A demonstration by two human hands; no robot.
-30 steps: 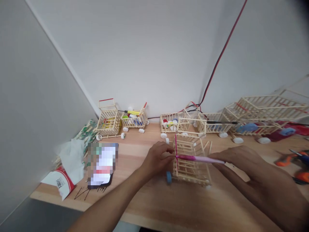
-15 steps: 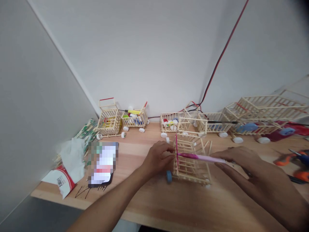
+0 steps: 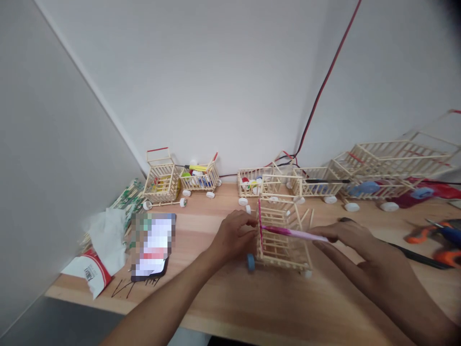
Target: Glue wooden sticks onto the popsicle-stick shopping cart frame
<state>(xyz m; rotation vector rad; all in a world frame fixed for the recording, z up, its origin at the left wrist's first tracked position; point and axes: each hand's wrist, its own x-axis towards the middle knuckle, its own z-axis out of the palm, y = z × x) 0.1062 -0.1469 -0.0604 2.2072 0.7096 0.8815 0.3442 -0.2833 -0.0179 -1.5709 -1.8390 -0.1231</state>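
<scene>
In the head view, a small shopping cart made of thin wooden sticks is on the table between my hands. A magenta-coloured stick runs along its left end. My left hand is closed at that end, thumb and fingers pinching the cart's edge. From the other side, my right hand grips a pink marker pen between thumb and fingers. The pen's tip touches the magenta stick. A blue wheel shows at the cart's near left corner; pale wheels are at other corners.
Several stick carts, one a cart with a red handle, line the wall. On the left lie a phone, tissue and a torn packet. Orange-handled pliers lie at right. A red-black cable runs up the wall.
The whole view has shifted slightly, so the scene sits a little further left. The marker pen still touches the magenta stick, and both hands keep their hold.
</scene>
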